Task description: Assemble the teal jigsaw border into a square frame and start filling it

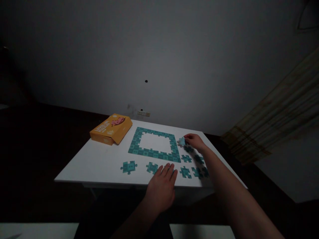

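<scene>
A square frame of joined teal puzzle pieces [142,152] lies on the white table, bare in its middle. At its right side my right hand [195,141] pinches a light teal puzzle piece [182,141] by its edge. My left hand [163,184] rests near the table's front edge, fingers stretched out flat, partly covering a piece beneath or beside them. Left of it are two loose pieces, one puzzle piece [129,167] farther off and another puzzle piece [152,167] close by. Several more loose pieces [185,172] lie to the right, some shaded by my right arm.
A yellow puzzle box [111,128] with its flap open sits at the table's back left. The white table [99,162] stands before a grey wall [159,59] with a socket strip [144,113]. A patterned curtain [274,116] hangs at right.
</scene>
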Available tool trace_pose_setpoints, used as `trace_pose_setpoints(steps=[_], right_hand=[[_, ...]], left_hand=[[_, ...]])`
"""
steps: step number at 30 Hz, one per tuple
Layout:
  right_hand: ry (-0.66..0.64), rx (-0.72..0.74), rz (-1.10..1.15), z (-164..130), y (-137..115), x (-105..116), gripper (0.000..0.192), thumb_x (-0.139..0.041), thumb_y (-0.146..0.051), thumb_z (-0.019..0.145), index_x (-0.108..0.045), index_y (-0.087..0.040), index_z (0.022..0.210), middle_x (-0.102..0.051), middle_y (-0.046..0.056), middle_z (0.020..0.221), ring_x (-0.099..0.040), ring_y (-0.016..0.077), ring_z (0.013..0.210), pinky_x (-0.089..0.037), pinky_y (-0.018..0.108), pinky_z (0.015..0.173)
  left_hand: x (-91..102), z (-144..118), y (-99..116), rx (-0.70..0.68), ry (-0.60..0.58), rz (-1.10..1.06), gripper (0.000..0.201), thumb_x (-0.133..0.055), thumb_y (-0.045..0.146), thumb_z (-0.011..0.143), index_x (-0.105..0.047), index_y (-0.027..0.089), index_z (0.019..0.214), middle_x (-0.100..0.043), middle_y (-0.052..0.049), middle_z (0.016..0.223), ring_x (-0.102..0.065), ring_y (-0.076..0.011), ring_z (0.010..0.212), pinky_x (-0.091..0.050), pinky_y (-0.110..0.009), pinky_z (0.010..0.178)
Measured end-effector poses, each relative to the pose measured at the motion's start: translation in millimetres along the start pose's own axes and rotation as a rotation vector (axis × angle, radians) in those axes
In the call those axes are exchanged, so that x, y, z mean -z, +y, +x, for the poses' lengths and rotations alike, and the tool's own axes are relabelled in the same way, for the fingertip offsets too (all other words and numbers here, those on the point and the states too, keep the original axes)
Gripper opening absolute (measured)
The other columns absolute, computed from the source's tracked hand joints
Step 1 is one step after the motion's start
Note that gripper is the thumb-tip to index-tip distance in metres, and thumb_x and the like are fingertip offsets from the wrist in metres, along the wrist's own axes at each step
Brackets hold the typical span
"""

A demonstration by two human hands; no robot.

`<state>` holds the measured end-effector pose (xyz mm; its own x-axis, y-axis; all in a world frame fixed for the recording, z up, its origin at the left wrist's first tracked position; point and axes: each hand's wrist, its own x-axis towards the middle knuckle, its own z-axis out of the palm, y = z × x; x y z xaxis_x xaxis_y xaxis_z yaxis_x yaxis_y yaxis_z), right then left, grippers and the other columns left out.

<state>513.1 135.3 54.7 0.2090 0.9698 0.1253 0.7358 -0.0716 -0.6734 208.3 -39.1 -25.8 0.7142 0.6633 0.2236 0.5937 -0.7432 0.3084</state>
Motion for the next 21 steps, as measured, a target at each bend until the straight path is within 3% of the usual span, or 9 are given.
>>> trace_pose_setpoints(steps=[8, 11, 14, 18, 21], right_hand=[[0.001, -0.033, -0.184, 27.7, 21.5, -33.5, 0.013, -0.073, -0.017, 0.088, -0.085, -0.02, 0.092, -0.089, 0.013, 0.098, -0.082, 0.0285, 0.097, -0.061, 0.038, 0.094], [0.002, -0.033, -0.241, 27.8, 22.2, -41.4, 0.015, -0.072, -0.018, 0.09, -0.086, -0.02, 0.093, -0.089, 0.014, 0.099, -0.082, 0.0308, 0.1, -0.06, 0.04, 0.097], [0.017, -0.02, -0.281, 21.0, 17.9, -39.7, 0.019, -0.071, -0.022, 0.093, -0.088, -0.02, 0.101, -0.089, 0.017, 0.112, -0.08, 0.0339, 0.11, -0.058, 0.043, 0.104], [0.117, 0.098, -0.258, -18.1, 6.4, -26.1, 0.035, -0.067, -0.034, 0.099, -0.087, -0.016, 0.123, -0.084, 0.022, 0.129, -0.077, 0.0351, 0.11, -0.059, 0.049, 0.106], [0.198, 0.274, -0.109, -83.8, -3.9, -22.5, 0.034, -0.066, -0.045, 0.104, -0.085, -0.023, 0.121, -0.084, 0.017, 0.122, -0.076, 0.0333, 0.098, -0.062, 0.05, 0.097]], left_hand=[[3.4, 5.1, 7.5, 0.056, -0.032, -0.055, 0.087, -0.061, 0.052, 0.108, -0.046, 0.01, 0.183, -0.031, -0.024, 0.192, -0.031, -0.0427, 0.18, -0.035, -0.065, 0.147], [1.5, 11.9, 12.4, 0.098, -0.045, -0.081, 0.094, -0.064, 0.057, 0.107, -0.043, 0.007, 0.184, -0.026, -0.027, 0.193, -0.026, -0.0445, 0.182, -0.032, -0.067, 0.148], [0.9, 18.5, 19.1, 0.134, -0.055, -0.103, 0.098, -0.068, 0.059, 0.105, -0.042, 0.008, 0.184, -0.027, -0.027, 0.192, -0.025, -0.0453, 0.182, -0.031, -0.069, 0.148], [7.7, 13.2, 22.8, 0.084, 0.024, -0.125, 0.096, -0.069, 0.054, 0.106, -0.041, 0.005, 0.183, -0.026, -0.027, 0.194, -0.024, -0.0446, 0.183, -0.026, -0.067, 0.15], [24.4, -10.6, 0.7, 0.054, 0.135, -0.134, 0.09, -0.072, 0.045, 0.105, -0.04, 0.015, 0.184, -0.032, -0.018, 0.195, -0.025, -0.0399, 0.184, -0.028, -0.065, 0.15]])
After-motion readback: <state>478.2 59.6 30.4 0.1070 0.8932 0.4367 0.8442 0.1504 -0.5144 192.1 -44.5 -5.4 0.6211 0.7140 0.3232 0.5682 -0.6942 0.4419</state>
